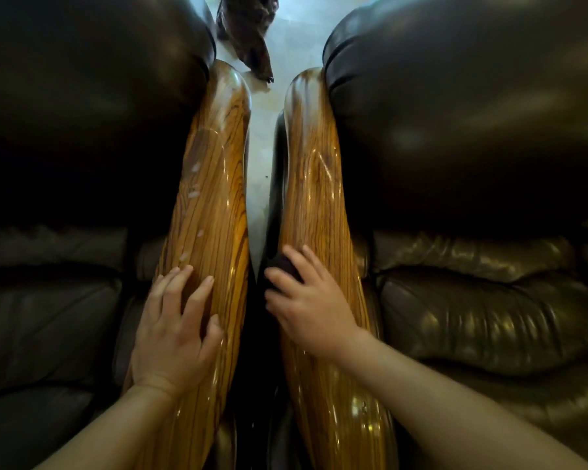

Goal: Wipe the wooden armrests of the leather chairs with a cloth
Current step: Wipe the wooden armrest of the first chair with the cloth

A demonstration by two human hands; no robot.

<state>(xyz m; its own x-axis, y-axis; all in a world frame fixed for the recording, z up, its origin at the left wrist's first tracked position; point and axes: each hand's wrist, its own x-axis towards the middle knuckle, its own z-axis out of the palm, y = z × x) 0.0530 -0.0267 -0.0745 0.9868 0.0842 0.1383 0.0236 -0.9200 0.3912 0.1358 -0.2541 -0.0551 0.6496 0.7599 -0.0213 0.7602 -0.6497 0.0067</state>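
Two glossy wooden armrests run side by side down the middle of the view, the left armrest (214,184) and the right armrest (314,184), each on a dark leather chair. My left hand (175,329) lies flat on the left armrest with fingers spread, holding nothing. My right hand (306,305) presses a dark cloth (284,266) against the inner edge of the right armrest; most of the cloth is hidden under my fingers. Pale smears mark the left armrest's upper half.
The left chair's leather back (92,79) and the right chair's leather back (472,96) bulge at the top; seat cushions (482,310) lie at both sides. A narrow gap with pale floor (262,164) separates the armrests. A dark brown object (248,35) lies on the floor beyond.
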